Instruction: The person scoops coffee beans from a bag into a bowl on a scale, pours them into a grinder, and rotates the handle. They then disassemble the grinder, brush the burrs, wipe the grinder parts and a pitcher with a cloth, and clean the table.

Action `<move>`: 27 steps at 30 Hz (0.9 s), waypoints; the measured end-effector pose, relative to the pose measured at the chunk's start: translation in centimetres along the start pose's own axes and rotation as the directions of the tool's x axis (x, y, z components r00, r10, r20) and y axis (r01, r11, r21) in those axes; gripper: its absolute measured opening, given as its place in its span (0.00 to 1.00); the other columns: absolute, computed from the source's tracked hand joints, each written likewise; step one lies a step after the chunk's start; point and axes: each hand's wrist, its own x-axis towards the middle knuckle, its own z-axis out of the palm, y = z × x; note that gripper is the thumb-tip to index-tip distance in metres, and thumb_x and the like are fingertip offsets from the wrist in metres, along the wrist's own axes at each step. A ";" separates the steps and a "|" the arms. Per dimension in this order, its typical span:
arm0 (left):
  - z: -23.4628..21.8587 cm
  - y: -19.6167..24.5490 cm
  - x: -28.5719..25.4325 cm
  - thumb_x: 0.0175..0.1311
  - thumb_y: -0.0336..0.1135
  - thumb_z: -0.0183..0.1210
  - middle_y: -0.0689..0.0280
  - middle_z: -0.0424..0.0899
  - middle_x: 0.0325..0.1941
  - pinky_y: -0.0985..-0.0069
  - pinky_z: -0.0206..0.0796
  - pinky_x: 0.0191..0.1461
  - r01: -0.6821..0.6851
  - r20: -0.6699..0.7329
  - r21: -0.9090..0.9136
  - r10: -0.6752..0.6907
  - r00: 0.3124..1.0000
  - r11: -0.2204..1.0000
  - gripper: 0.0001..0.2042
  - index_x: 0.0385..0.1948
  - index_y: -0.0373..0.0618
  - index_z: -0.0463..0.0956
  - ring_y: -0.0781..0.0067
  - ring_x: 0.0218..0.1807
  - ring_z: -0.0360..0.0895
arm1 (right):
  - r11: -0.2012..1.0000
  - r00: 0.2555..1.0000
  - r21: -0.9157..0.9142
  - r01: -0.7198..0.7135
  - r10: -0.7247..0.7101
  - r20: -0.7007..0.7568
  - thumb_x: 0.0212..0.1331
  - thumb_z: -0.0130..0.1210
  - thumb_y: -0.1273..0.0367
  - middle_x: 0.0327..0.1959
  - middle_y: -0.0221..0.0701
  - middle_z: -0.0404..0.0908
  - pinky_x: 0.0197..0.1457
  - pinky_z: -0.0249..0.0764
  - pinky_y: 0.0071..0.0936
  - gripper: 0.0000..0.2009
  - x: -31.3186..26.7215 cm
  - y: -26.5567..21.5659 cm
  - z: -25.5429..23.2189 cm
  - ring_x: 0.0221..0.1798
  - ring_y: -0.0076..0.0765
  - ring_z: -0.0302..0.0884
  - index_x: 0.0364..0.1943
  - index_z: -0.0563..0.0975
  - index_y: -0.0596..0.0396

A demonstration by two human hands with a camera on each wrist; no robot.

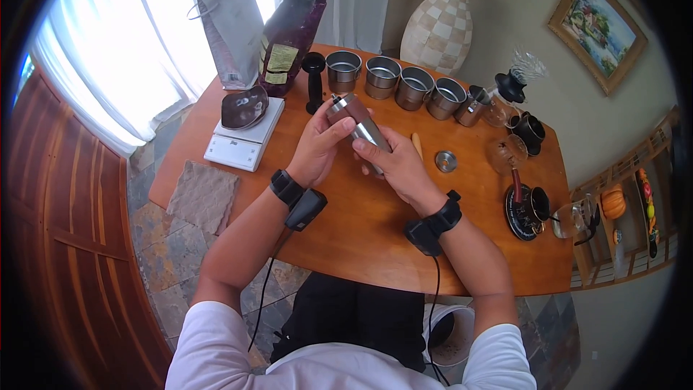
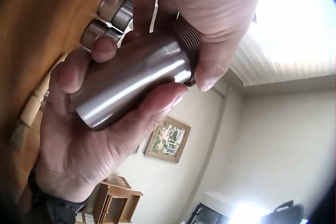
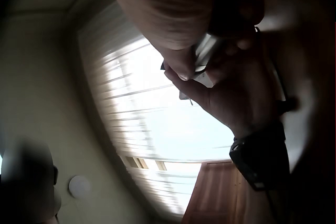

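Observation:
Above the table, both hands hold a cylindrical metal hand coffee grinder (image 1: 369, 130), tilted with its upper end toward the left. A short stub sticks out of that end in the head view, and no crank handle shows on it. My left hand (image 1: 316, 146) grips the upper end; in the left wrist view its thumb presses by a ridged band. Lower down, my right hand (image 1: 401, 167) wraps round the smooth body (image 2: 134, 79), thumb along the side. The right wrist view is dark, with the grinder mostly hidden behind the right hand (image 3: 184, 14).
A white scale (image 1: 234, 150) bearing a dark dish (image 1: 244, 107) stands left, beside a grey cloth (image 1: 203, 196). Behind are two bags (image 1: 289, 36), a black tamper-like tool (image 1: 315, 83) and several metal cups (image 1: 382, 76). A brush (image 2: 34, 100), small metal disc (image 1: 446, 161) and glassware (image 1: 505, 152) lie right.

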 end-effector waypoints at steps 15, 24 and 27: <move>-0.5 0.6 0.5 0.60 0.28 0.75 0.61 0.84 0.59 0.72 0.71 0.67 -0.012 -0.179 0.298 0.068 0.981 0.955 0.29 0.62 0.35 0.71 0.73 0.60 0.81 | 0.214 0.957 -0.940 -0.267 -0.056 -0.284 0.53 0.73 0.50 0.45 0.42 0.88 0.54 0.80 0.38 0.30 -0.4 -4.7 -12.0 0.50 0.45 0.86 0.52 0.83 0.58; -0.7 -0.2 0.2 0.59 0.29 0.76 0.63 0.84 0.59 0.73 0.71 0.67 -0.014 -0.102 0.539 0.082 0.991 0.842 0.30 0.62 0.37 0.71 0.73 0.61 0.81 | 0.068 0.947 -0.957 -0.282 0.180 -0.267 0.37 0.77 0.56 0.45 0.46 0.87 0.51 0.80 0.43 0.29 0.4 -1.6 -15.1 0.50 0.55 0.85 0.44 0.83 0.59; -0.2 -0.2 0.0 0.59 0.29 0.76 0.63 0.84 0.59 0.72 0.70 0.68 0.003 -0.055 0.513 0.029 0.998 0.858 0.30 0.62 0.39 0.72 0.73 0.62 0.80 | 0.224 0.982 -0.959 -0.174 -0.033 -0.186 0.42 0.76 0.58 0.44 0.44 0.85 0.49 0.81 0.40 0.28 0.9 -1.7 -15.0 0.45 0.50 0.85 0.47 0.81 0.60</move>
